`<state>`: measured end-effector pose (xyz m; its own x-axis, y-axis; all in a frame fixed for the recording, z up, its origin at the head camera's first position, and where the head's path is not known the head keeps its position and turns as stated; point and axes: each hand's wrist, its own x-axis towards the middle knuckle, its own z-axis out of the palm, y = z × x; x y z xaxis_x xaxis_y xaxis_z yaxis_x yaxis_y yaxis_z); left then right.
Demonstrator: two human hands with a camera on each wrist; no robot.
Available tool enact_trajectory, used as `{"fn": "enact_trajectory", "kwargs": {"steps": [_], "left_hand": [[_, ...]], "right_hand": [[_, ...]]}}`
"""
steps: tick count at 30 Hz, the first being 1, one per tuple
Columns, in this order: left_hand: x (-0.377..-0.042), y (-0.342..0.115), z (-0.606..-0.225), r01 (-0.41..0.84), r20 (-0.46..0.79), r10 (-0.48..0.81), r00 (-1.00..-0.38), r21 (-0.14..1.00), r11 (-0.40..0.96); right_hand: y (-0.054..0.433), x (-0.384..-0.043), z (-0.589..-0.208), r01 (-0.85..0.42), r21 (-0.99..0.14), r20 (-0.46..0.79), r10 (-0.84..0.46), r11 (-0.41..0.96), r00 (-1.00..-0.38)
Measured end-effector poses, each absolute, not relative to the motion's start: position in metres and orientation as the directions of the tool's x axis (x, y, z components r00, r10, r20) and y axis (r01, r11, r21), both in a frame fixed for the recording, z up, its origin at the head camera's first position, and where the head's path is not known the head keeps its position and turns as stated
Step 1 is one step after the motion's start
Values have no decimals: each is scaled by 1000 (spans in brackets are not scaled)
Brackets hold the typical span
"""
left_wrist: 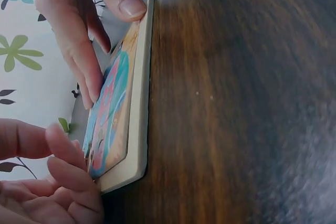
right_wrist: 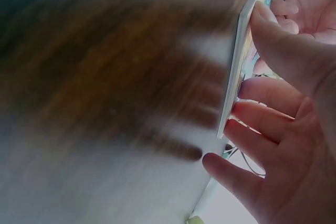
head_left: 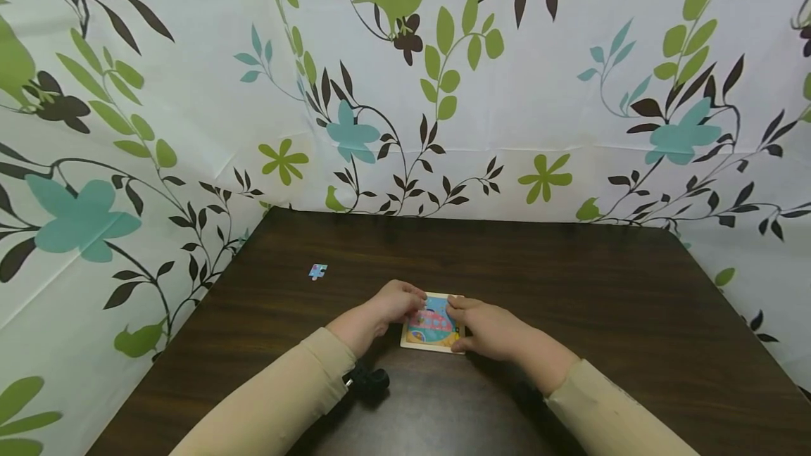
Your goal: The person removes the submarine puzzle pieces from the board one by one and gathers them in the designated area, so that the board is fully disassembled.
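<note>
A small square jigsaw puzzle in a pale wooden tray lies on the table, its picture pink, blue and sandy. My left hand is at the tray's left side; its curled fingers touch the puzzle's edge. Whether they pinch a piece is hidden. Across the right side reaches my right hand, its fairly straight fingers touching the puzzle and its thumb on the tray's near right corner. A loose blue jigsaw piece lies to the far left, apart from both hands.
The dark wooden table extends around the tray. A patterned cloth with leaves and birds hangs behind and to the sides. By the left sleeve is a black wrist device.
</note>
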<state>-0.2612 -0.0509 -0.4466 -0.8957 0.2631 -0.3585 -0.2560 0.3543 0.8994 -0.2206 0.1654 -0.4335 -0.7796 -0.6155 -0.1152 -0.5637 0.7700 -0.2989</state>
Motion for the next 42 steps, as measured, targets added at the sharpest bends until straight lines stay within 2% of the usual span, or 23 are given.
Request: {"fn": "enact_trajectory", "kwargs": {"steps": [20, 27, 34, 37, 42], "left_hand": [[-265, -34, -435, -237, -374, 239, -896, 858, 455], [-263, -28, -432, -145, -334, 313, -889, 854, 500], [-264, -37, -428, -119, -295, 217, -930, 804, 583], [-263, -40, -427, -154, -321, 241, -916, 835, 529], [-261, -43, -426, -267, -404, 320, -857, 879, 395]], "right_hand": [[171, -221, -434, -592, -287, -79, -635, 753, -769], [170, -221, -438, -619, -298, -44, -659, 726, -751], [167, -223, -441, -653, -339, -18, -699, 677, -715], [168, -224, -442, -648, -341, -26, -696, 681, -717], [168, -223, -441, -656, -330, -39, -704, 679, -709]]}}
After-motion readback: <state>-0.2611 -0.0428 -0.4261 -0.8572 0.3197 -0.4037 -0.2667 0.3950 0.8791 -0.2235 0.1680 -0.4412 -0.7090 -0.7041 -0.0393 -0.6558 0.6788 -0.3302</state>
